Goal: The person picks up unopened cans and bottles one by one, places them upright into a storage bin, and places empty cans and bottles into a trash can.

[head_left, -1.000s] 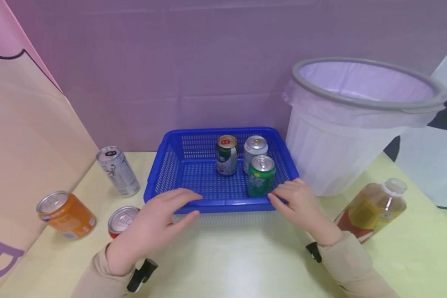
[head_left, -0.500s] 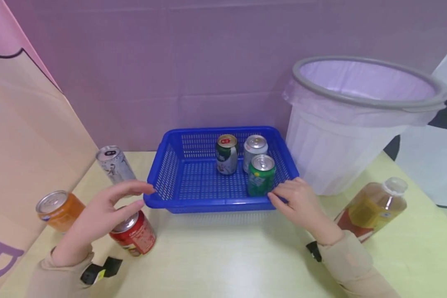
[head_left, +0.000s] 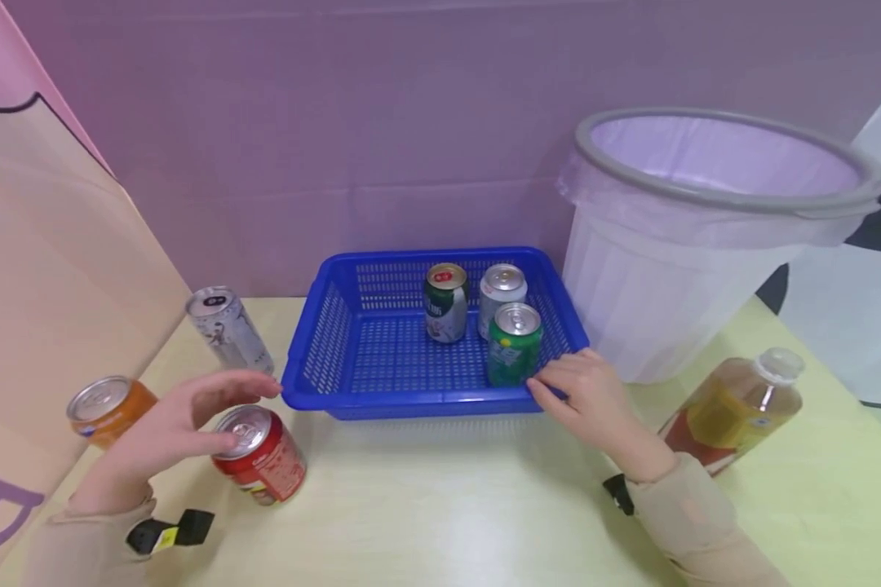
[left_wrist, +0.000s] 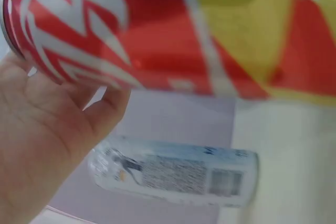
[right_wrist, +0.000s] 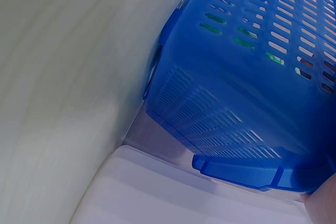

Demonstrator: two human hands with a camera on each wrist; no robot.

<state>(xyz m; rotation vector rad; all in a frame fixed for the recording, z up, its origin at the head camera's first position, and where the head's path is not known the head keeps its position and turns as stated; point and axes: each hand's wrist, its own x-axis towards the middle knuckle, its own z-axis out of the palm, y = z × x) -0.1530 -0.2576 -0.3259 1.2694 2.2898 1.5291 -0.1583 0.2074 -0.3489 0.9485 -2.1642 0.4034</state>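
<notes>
My left hand (head_left: 172,424) is at a red soda can (head_left: 267,465) on the table, left of the basket. Its fingers are spread in a loose curve about the can's top, with the thumb overlapping the lid in the head view. In the left wrist view the can (left_wrist: 157,35) fills the top, and the hand (left_wrist: 47,135) shows beyond it. My right hand (head_left: 583,399) grips the front right corner of a blue plastic basket (head_left: 440,399). A green soda can (head_left: 514,350), a dark green and white can (head_left: 446,306) and a silvery white can (head_left: 493,306) stand inside.
An orange can (head_left: 110,412) and a tall white can (head_left: 231,334) stand at the left. Right of the basket is a white lined bin (head_left: 646,285) with a grey rim. A bottle of amber liquid (head_left: 727,416) stands on the right. A purple cloth (head_left: 338,139) hangs behind.
My left hand has moved left from the basket's front edge, swung out past the red can, and lowered to its top. My right hand has stayed on the basket's corner.
</notes>
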